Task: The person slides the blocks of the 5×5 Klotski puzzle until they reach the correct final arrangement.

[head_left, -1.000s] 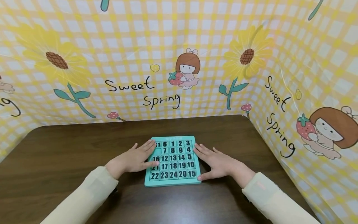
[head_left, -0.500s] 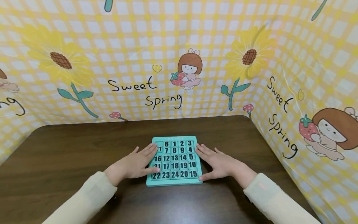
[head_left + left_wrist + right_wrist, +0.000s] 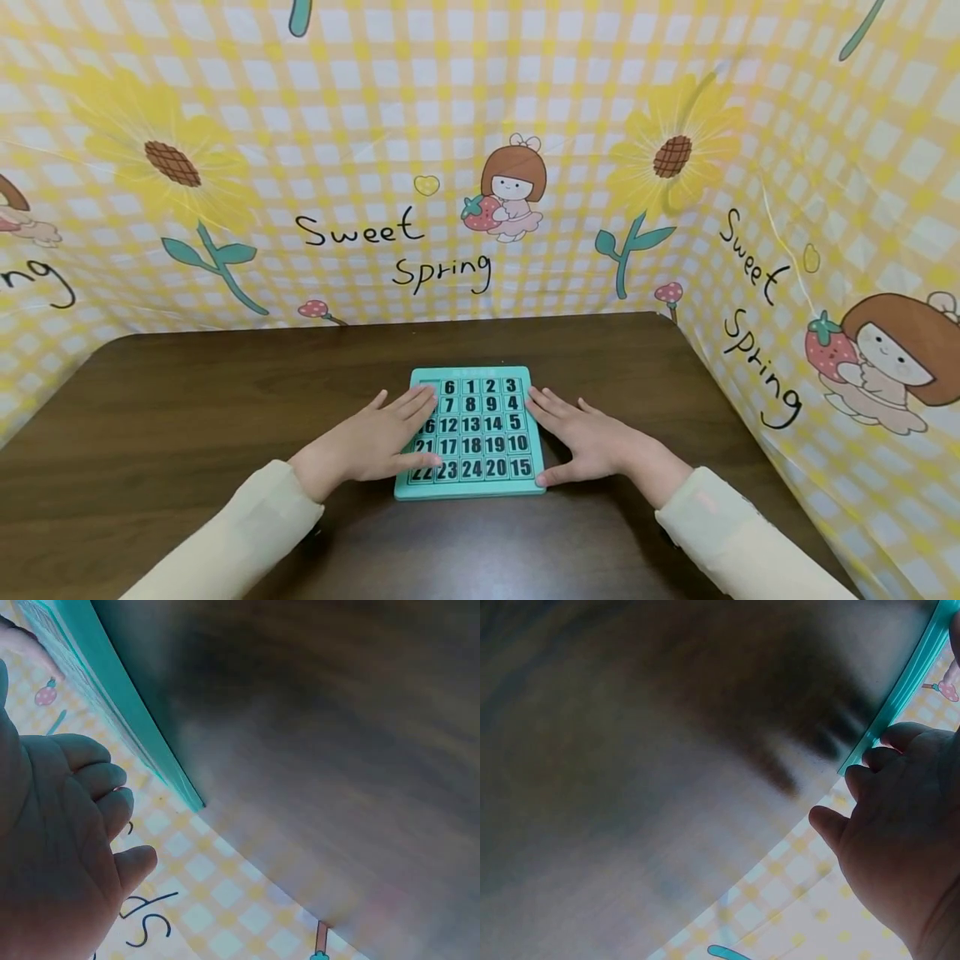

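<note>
A turquoise sliding number puzzle (image 3: 468,491) lies flat on the table, its black-numbered tiles facing up. My left hand (image 3: 366,443) reaches over its left column with extended fingers; the fingertips cover the second tile of that column and the thumb lies over the lower tiles. Part of a vacant slot shows at the top left corner. Along the right rim my right hand (image 3: 588,442) rests with straight, spread fingers, thumb at the lower right corner. In the left wrist view the puzzle's side (image 3: 142,724) stands beyond my palm; the right wrist view shows fingertips right at the rim (image 3: 900,697).
The dark wooden table (image 3: 187,400) extends to both sides of the puzzle. A yellow checked cloth (image 3: 360,150) with sunflowers and printed words hangs behind it and along the right side.
The 11 tile has slid down from the top left corner, leaving the vacant slot there. My left hand has shifted slightly right and farther over the puzzle. The right hand stays at the rim.
</note>
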A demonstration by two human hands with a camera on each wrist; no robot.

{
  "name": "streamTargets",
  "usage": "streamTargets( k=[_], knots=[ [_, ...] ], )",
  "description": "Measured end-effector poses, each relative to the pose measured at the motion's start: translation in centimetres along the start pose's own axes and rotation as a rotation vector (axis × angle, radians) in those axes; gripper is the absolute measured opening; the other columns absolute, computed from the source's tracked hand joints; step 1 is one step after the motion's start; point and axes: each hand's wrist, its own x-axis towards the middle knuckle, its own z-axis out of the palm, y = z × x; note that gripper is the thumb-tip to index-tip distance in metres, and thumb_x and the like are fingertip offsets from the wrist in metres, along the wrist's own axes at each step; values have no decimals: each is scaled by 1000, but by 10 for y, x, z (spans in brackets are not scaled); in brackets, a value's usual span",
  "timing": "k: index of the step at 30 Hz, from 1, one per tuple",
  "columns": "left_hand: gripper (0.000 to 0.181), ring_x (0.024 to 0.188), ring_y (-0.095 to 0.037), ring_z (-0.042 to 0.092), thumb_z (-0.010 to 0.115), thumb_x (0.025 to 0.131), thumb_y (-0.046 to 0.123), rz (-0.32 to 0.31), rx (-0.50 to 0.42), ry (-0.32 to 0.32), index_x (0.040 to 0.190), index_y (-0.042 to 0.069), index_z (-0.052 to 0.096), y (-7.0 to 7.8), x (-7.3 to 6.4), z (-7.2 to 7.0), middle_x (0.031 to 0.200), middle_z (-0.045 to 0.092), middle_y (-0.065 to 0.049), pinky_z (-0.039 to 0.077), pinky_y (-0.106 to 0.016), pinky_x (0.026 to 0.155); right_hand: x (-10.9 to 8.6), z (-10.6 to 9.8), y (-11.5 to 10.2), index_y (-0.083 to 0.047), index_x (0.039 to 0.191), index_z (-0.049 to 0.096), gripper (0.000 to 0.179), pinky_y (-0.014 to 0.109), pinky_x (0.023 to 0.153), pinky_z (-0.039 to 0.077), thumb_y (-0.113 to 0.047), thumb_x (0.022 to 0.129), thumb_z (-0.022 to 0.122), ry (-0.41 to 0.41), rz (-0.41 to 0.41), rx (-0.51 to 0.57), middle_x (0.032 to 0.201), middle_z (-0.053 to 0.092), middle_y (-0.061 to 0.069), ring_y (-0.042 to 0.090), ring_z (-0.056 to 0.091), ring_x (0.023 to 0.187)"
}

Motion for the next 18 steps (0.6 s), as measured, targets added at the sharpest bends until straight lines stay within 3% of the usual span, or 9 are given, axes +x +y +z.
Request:
streamTargets(
  k=[11,18],
  knots=[
    [92,155,-29,14,40,95,70,-34,76,-32,158,5,22,-1,31,-3,167,14,-12,13,-63,121,0,1,2,-17,161,10,108,66,119,15,-72,84,61,1,-6,-3,169,1,1,24,6,156],
    [94,155,-29,15,40,93,72,-74,116,-45,157,5,25,-2,32,-4,167,16,-11,12,-62,122,0,0,2,-18,161,9,108,65,120,14,-73,84,60,1,-7,-12,169,1,1,24,5,156]
  ],
)
